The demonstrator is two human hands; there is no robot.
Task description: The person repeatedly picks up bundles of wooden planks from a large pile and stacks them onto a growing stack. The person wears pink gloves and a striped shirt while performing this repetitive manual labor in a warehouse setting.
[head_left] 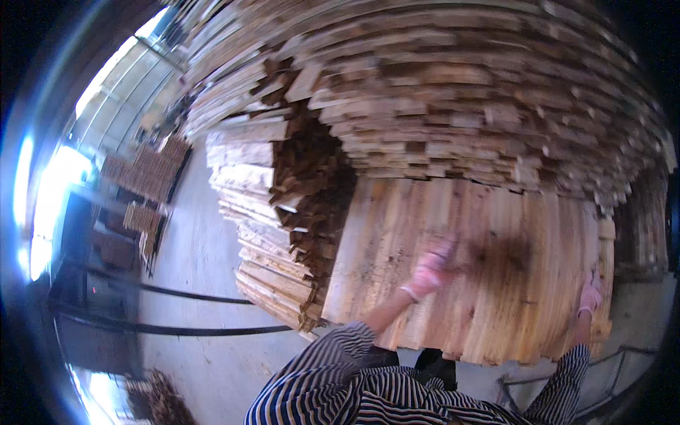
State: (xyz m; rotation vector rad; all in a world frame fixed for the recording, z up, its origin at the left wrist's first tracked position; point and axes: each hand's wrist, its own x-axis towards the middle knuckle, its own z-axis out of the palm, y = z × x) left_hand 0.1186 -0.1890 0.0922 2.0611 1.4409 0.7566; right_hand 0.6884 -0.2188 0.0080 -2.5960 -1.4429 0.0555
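A wide layer of wooden boards (397, 234), laid side by side, spreads out in front of me. My left hand (431, 269), in a pink glove, is over the middle of the layer, its fingers smeared by motion. Whether it touches the wood I cannot tell. A dark blurred patch shows on the boards just right of it. At the layer's right edge, my right hand (589, 296) in a matching glove rests against the outermost board, fingers stretched along it. Both sleeves are striped.
Behind the layer rises a tall stack of rough boards (489, 106). A shorter stack (262, 262) with ragged ends stands at its left. Dark bars (212, 329) cross the grey floor (191, 248) there. Brown stacks (147, 166) stand farther off. A metal frame (616, 375) is at lower right.
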